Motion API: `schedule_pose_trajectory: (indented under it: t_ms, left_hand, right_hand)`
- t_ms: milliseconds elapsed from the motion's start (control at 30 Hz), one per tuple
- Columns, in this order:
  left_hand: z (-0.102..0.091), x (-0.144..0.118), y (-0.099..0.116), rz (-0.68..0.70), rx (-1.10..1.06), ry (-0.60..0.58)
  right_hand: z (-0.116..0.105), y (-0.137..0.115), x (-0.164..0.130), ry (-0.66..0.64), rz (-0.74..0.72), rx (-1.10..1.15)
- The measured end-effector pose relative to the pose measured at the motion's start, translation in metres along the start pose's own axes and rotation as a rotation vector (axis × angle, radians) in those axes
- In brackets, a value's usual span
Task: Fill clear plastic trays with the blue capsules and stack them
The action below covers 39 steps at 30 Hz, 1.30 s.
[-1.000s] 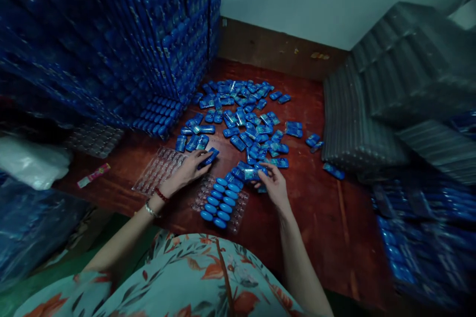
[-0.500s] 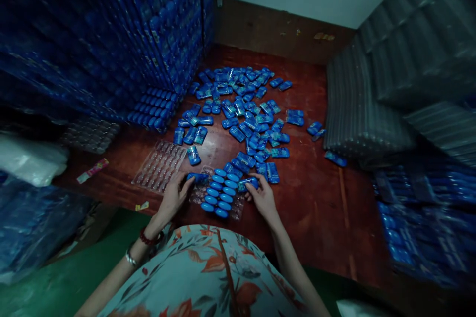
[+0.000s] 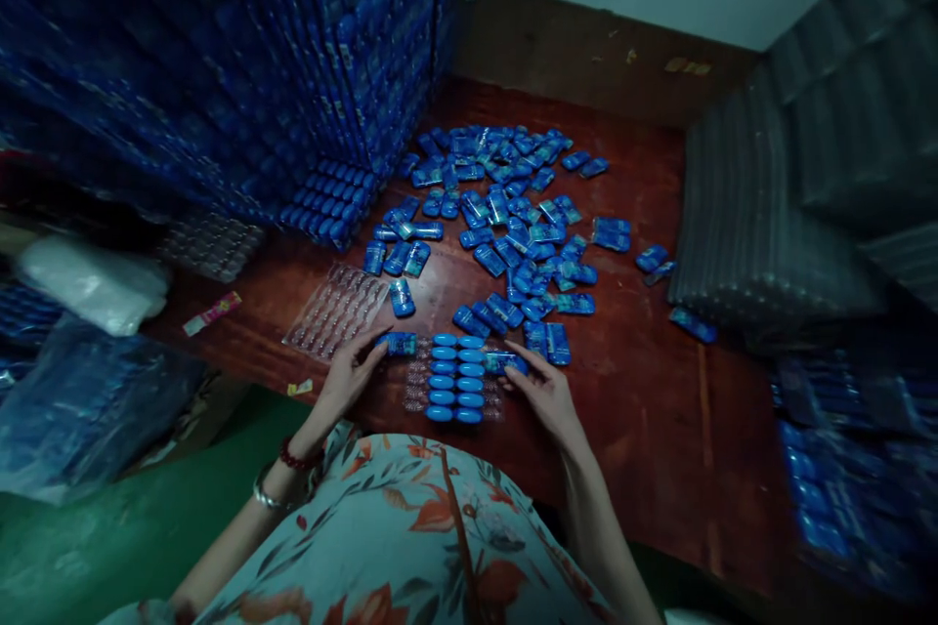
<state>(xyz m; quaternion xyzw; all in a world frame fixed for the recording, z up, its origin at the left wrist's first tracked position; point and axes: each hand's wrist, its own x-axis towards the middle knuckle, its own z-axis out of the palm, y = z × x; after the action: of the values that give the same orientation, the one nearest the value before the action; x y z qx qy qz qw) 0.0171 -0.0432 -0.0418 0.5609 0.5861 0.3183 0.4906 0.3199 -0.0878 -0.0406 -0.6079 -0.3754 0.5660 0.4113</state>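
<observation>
A clear plastic tray (image 3: 415, 389) lies on the red-brown wooden table (image 3: 645, 430) in front of me, with two columns of blue oval cases (image 3: 455, 379) set in its pockets. My left hand (image 3: 350, 374) holds one blue case (image 3: 400, 343) at the tray's upper left corner. My right hand (image 3: 548, 393) holds another blue case (image 3: 505, 363) at the tray's right edge. A loose heap of several blue cases (image 3: 505, 215) is spread over the table beyond the tray.
An empty clear tray (image 3: 333, 311) lies left of the filled one. Tall stacks of filled blue trays (image 3: 241, 68) rise at the left; stacks of empty clear trays (image 3: 791, 176) stand at the right. A white bag (image 3: 92, 283) and a wrapped blue bundle (image 3: 80, 410) sit at the left.
Both hands came back from the loose heap to the tray, each carrying a blue case. The view shifted slightly to the left and down.
</observation>
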Motion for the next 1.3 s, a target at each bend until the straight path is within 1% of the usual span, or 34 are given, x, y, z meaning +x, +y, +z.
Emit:
schedule_pose_trajectory:
  t_ms: [67,133,200,300,367,433,500,567,667,800,900,1000,1067,1167,1300]
  left_hand:
    - [-0.001,0.0,-0.003,0.063,0.08,-0.061]
    - [-0.002,-0.002,-0.004,0.144,0.178,-0.082]
    - [-0.002,-0.005,-0.001,0.238,0.278,-0.054]
    - [-0.002,-0.006,0.006,0.366,0.4,-0.004]
    - [-0.001,-0.004,0.008,0.414,0.456,0.04]
    - [-0.001,0.0,0.008,0.44,0.481,0.097]
    - [0.0,0.005,0.009,0.461,0.481,0.133]
    - [0.001,0.008,0.012,0.482,0.465,0.134]
    - [0.002,0.009,0.021,0.509,0.439,0.121]
    - [0.007,0.009,0.029,0.559,0.447,0.052]
    - [0.01,0.012,0.028,0.618,0.503,-0.037]
    - [0.009,0.015,0.027,0.676,0.572,-0.133]
    - [0.007,0.016,0.029,0.688,0.621,-0.192]
    - [0.005,0.017,0.04,0.665,0.737,-0.288]
    - [0.006,0.02,0.055,0.665,0.867,-0.407]
  right_hand:
    - [-0.001,0.003,-0.009,-0.025,-0.029,-0.001]
    - [-0.003,0.004,-0.016,-0.025,-0.085,-0.077]
    - [-0.006,0.002,-0.02,0.019,-0.159,-0.254]
    - [-0.01,-0.005,-0.021,0.108,-0.303,-0.575]
    - [-0.01,-0.011,-0.017,0.149,-0.389,-0.773]
    - [-0.007,-0.018,-0.009,0.156,-0.415,-0.994]
    - [-0.001,-0.027,0.0,0.116,-0.378,-1.25]
    - [0.005,-0.038,0.006,0.03,-0.329,-1.486]
    - [0.015,-0.055,0.009,-0.107,-0.276,-1.703]
    - [0.027,-0.071,0.005,-0.212,-0.214,-1.824]
    - [0.036,-0.079,0.004,-0.243,-0.19,-1.86]
    - [0.041,-0.082,0.003,-0.257,-0.19,-1.868]
    - [0.043,-0.082,0.003,-0.259,-0.206,-1.865]
    - [0.042,-0.081,0.003,-0.268,-0.231,-1.851]
    - [0.037,-0.083,0.006,-0.336,-0.217,-1.797]
